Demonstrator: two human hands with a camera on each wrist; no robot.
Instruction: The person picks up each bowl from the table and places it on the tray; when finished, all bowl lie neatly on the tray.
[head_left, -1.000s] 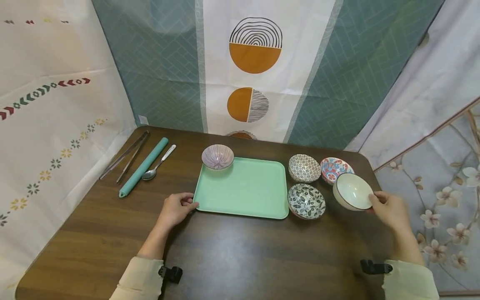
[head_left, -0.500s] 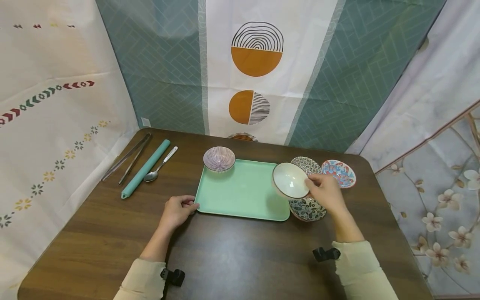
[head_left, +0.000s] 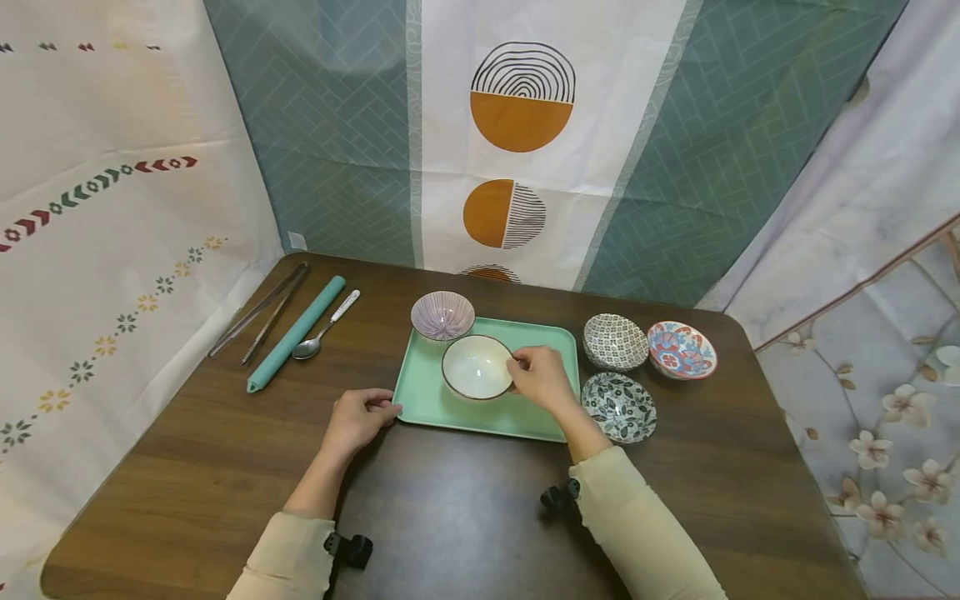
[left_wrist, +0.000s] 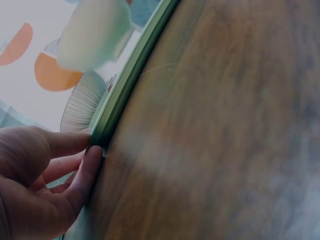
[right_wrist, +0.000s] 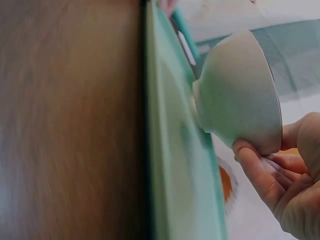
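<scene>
A cream bowl with a dark rim (head_left: 477, 367) is over the green tray (head_left: 540, 332). My right hand (head_left: 545, 379) pinches the bowl's right edge between thumb and fingers. In the right wrist view the bowl (right_wrist: 240, 95) is upright relative to the tray, its foot close to the surface; whether they touch I cannot tell. My left hand (head_left: 362, 419) pinches the tray's near left corner, and the left wrist view has thumb and finger (left_wrist: 87, 170) meeting at the rim. A purple striped bowl (head_left: 442, 315) stands at the tray's far left corner.
Right of the tray stand a brown-patterned bowl (head_left: 615, 342), a leaf-patterned bowl (head_left: 619, 407) and a red-and-blue bowl (head_left: 682, 351). On the left lie metal tongs (head_left: 258, 312), a long teal stick-like object (head_left: 297, 333) and a spoon (head_left: 327, 325). Curtains border the wooden table (head_left: 465, 517).
My right hand has carried the cream bowl leftward from beside the red-and-blue bowl, past the other bowls, to above the tray. The left hand stays at the tray's corner.
</scene>
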